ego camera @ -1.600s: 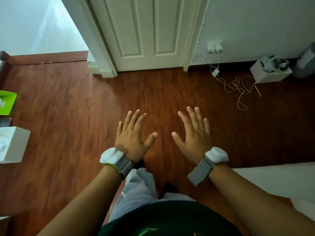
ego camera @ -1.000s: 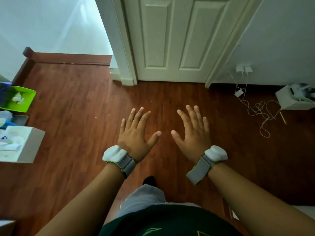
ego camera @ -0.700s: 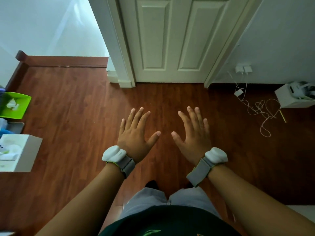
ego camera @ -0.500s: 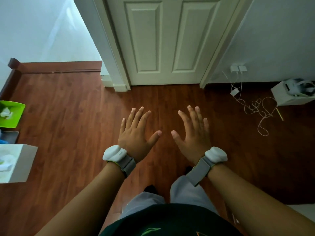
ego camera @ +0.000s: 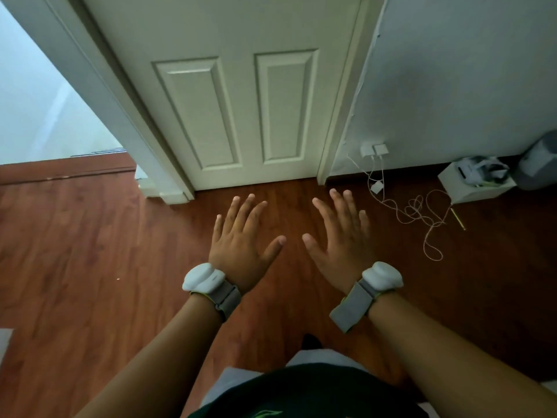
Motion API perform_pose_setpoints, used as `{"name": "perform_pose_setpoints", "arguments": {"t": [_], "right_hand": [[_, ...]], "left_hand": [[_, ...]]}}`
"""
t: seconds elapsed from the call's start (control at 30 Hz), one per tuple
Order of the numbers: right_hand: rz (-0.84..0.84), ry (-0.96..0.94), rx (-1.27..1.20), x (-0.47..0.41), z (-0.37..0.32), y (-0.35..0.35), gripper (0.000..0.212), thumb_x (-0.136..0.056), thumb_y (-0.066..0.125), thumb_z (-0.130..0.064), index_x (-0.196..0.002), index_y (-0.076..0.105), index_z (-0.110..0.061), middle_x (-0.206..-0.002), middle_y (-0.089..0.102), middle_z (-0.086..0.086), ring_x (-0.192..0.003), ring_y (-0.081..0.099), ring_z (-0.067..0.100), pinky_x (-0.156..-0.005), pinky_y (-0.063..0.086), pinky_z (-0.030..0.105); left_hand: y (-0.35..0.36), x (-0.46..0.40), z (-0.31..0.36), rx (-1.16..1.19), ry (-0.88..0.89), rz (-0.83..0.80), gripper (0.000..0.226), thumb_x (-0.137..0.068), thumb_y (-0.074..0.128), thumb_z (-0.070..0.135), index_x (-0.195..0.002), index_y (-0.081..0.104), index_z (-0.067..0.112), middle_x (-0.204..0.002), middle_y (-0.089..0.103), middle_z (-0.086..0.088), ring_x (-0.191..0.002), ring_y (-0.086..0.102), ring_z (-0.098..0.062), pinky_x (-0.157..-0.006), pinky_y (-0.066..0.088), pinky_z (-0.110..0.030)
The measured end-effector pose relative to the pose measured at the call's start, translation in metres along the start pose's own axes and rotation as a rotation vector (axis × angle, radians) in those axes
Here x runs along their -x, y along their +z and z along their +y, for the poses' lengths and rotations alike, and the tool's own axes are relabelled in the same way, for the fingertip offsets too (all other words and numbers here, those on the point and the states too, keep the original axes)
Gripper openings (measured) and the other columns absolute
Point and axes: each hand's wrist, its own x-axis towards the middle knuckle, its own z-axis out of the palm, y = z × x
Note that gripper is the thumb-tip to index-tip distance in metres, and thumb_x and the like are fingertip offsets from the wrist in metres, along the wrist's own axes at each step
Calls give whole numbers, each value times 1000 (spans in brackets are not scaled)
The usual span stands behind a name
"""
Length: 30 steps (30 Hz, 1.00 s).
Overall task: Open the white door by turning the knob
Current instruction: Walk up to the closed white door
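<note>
The door (ego camera: 241, 110) fills far more of the view than it did a second ago — the person has stepped right up, and its bottom edge now sits just beyond the fingertips. Both hands hold the same pose as before: left hand (ego camera: 241, 245) and right hand (ego camera: 340, 242) spread flat, palms down, fingers splayed, gripping nothing, hovering over the floor (ego camera: 90, 251) with a white band on each wrist. So the approach looks about done, but the real work hasn't begun — the knob is nowhere in view, cut off above the top of the frame, and one hand will have to rise to find it. The door itself looks shut in its frame, two raised panels showing low down. Underfoot, reddish-brown wood boards, glossy and bare in front of the door. To the left an open passage with a pale wall; to the right a grey wall with chargers (ego camera: 375, 150) plugged in low, a cable (ego camera: 422, 212) looping loosely across the floor, a white box (ego camera: 473, 188) of clutter, and a grey bin (ego camera: 539, 167) in the corner — all well clear of the feet.
</note>
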Motion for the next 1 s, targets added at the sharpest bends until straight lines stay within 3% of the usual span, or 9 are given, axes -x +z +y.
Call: {"name": "perform_pose_setpoints", "arguments": {"t": [0.5,1.0], "right_hand": [[8,-24,14,-88,17,18,66,-85,34,-55,-144,21,-29,-158,15,5,-145,-4,18,-113,0,45],[-30,-47,39,-231,-91,66,67,-85,38,-53,-145,20,-28,-159,11,5,-145,-6,20,-114,6,51]], "left_hand": [[2,-89,-11,5,-19,28,71,-84,38,64,-145,25,29,-157,16,5,-144,-2,-12,-117,2,-43],[-61,-202,-142,43,-20,53,72,-84,35,65,-145,22,30,-158,12,5,-144,-5,-13,-115,-1,-42]]}}
